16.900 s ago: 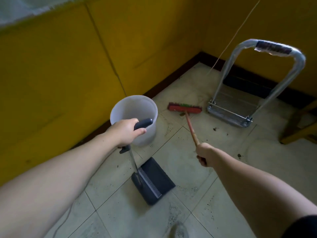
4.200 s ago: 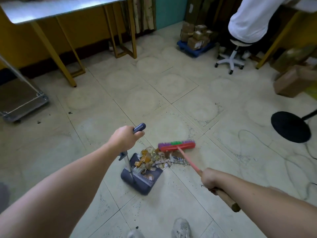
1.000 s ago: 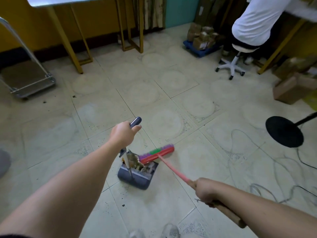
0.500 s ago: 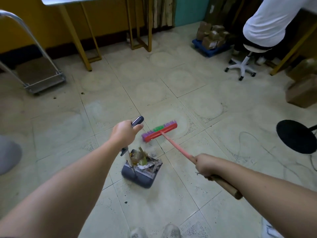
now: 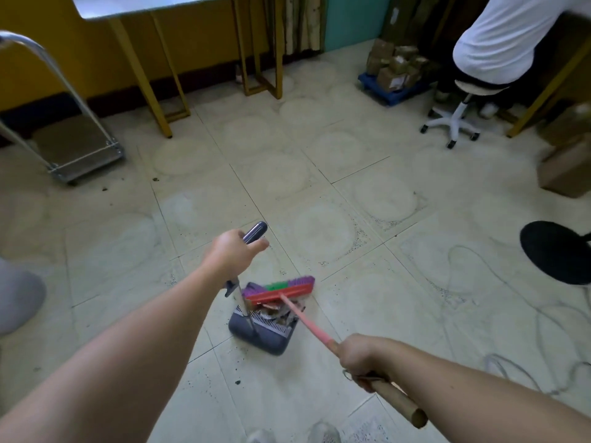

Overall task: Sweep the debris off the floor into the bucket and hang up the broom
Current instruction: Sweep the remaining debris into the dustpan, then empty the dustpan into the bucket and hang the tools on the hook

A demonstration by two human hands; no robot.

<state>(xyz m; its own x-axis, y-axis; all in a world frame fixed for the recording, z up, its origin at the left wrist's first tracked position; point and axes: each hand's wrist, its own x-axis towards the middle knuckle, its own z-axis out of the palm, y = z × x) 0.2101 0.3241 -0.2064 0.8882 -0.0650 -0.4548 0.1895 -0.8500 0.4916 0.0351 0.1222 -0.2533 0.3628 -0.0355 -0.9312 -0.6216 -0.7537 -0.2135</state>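
Evidently the left hand curls round the dustpan handle, steadying the dustpan below its fingers. Fingers of the right hand wrap the broom, pinning debris beyond them.

Red broom head over debris in grey dustpan.

left arm: was bare along all the length in view, wrist to frame edge.
right arm: was bare likewise, wrist to lower right corner.
left hand: was bare.
right hand: was bare.
shoes: two rounded pale grey toe caps showed at bottom edge; tips only, blurred, material unclear.
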